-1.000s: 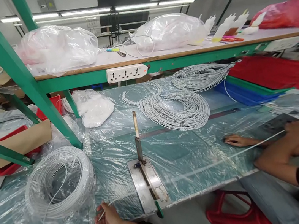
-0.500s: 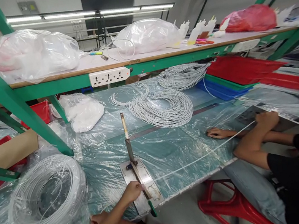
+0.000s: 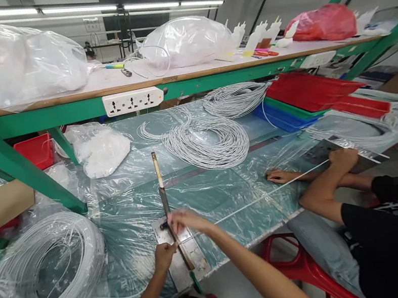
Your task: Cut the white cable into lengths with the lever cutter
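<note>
The left hand [image 3: 166,255] is pinching the white cable [image 3: 275,189] in a closed grip beside the slotted metal base [image 3: 197,258] of the lever tool. The right hand [image 3: 186,220] is hovering or resting by the foot of the upright lever [image 3: 158,176], blurred, so whether its grip is closing on anything I cannot tell. The cable is running above the table [image 3: 207,196] to a co-worker's raised hand [image 3: 344,159]. A plastic-wrapped coil [image 3: 84,241] is lying left of the tool, and looped cable bundles [image 3: 208,155] are lying behind it
</note>
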`<state>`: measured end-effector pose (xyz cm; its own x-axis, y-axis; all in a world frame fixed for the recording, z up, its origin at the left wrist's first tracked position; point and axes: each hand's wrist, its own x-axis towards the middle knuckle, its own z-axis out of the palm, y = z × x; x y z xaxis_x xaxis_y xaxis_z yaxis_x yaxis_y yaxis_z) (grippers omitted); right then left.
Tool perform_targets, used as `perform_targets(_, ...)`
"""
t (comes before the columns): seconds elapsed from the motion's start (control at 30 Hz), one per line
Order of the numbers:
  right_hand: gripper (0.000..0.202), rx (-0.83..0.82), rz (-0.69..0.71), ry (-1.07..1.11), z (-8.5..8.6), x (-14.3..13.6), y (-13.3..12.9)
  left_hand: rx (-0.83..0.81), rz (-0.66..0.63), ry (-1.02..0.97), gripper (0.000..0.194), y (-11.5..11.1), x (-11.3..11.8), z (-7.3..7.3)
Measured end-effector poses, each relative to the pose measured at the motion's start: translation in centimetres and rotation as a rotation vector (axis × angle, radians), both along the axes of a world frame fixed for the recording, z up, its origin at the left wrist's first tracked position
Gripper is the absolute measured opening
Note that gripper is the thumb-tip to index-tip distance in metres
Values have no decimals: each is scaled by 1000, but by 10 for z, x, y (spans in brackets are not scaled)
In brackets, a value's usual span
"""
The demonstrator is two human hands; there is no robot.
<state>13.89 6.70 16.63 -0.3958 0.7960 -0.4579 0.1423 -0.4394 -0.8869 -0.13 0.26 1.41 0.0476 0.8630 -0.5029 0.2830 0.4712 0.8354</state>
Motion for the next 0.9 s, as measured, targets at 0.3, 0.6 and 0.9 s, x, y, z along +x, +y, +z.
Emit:
perform_targets(0.3,53,-48,-309,48,19,-27,139,108,78,136,50,-10,6,-3)
perform_targets(0.6,58,-112,-206,150,62,18,36,156,85,249,43,-13,8,-8)
perform_targets(0.9,73,-274,-338,-126,-7,34,-166,198,78,270,41,-14,8,-12)
